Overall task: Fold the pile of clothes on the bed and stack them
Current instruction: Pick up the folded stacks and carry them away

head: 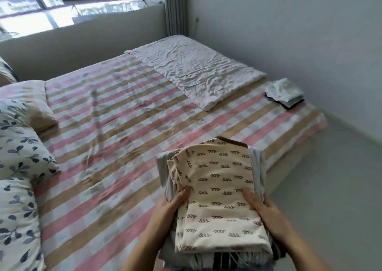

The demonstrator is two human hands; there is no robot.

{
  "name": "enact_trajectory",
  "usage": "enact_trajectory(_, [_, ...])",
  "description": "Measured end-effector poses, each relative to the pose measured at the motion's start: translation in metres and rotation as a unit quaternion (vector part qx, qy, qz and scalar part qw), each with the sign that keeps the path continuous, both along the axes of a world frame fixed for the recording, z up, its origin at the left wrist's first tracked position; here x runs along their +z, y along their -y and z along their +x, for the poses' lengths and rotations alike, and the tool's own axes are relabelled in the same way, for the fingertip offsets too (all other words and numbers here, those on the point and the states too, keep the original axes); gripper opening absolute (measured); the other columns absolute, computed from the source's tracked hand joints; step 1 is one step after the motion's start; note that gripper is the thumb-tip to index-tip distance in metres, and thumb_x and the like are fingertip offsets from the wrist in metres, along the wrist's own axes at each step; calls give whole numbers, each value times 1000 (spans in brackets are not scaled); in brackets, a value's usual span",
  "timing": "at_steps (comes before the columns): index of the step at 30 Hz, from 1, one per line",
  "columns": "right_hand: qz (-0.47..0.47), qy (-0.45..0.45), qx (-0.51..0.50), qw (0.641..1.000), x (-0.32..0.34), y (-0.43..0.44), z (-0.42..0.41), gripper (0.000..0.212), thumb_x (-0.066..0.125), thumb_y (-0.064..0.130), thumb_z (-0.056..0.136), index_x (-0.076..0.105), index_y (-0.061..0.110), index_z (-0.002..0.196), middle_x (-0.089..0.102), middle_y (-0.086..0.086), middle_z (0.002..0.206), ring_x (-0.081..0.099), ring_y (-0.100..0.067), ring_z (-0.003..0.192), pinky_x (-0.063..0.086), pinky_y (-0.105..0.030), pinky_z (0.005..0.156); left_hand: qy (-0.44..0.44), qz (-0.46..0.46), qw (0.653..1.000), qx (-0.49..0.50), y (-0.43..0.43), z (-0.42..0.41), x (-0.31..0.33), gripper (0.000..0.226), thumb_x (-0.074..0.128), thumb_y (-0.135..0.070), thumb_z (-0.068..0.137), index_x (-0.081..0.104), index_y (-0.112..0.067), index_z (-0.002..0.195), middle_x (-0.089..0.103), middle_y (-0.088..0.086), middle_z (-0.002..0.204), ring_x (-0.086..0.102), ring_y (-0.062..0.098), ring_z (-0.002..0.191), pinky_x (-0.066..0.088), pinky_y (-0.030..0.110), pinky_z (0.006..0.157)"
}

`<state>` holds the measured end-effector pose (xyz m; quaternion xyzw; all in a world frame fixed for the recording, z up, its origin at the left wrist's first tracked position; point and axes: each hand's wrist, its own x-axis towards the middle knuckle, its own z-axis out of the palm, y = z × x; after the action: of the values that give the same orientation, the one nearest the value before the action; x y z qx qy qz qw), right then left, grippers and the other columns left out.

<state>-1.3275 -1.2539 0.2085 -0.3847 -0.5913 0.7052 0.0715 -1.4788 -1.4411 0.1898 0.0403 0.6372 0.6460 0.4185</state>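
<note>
Over bed: folded stack is being held aloft.
Left hand: gripping stack's left side.
Right hand: gripping its right side.

The left hand and right hand show thumbs and backs only. Their fingers are out of sight under the stack of folded clothes, and the forearms are cut by the bottom edge. Beneath the cream printed garment, the lower pieces show just edges. The far small pile is too small to sort out. The leaf-print quilt runs off the left edge.
</note>
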Motion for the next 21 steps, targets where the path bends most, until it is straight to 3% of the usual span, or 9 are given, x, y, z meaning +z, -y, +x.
enact_trajectory(4, [12,-5,-53,999,10,-40,43,28,60,40,75,62,23,97,74,11,82,70,-6,75,52,-13,60,-6,16,997,-71,-61,19,7,62,76,-52,60,61,-23,114,70,8,108,66,30,99,47,49,94])
enact_trajectory(8, [44,17,-99,994,14,-96,92,49,59,55,66,62,25,105,73,8,93,69,-10,87,52,-31,86,-21,28,990,-138,-139,48,15,54,74,-45,70,59,-22,116,72,4,104,69,24,94,56,33,77])
enact_trajectory(13, [70,13,-123,990,24,-180,152,53,63,65,66,63,26,101,73,16,88,69,-5,81,51,-12,66,-6,34,984,-176,-243,100,19,53,75,-41,72,58,-20,117,71,8,105,68,28,96,51,43,88])
enact_trajectory(18, [89,21,-137,986,33,-265,200,77,61,78,54,64,21,105,74,6,93,70,-11,86,52,-30,84,0,40,980,-193,-331,145,18,49,66,-41,74,58,-19,117,70,7,107,68,28,97,50,45,91])
enact_trajectory(21, [79,23,-141,987,34,-310,215,65,63,68,67,63,18,108,74,2,96,70,-16,89,51,-39,91,24,38,979,-198,-375,160,21,52,71,-42,73,59,-16,117,70,9,108,67,29,98,49,46,92])
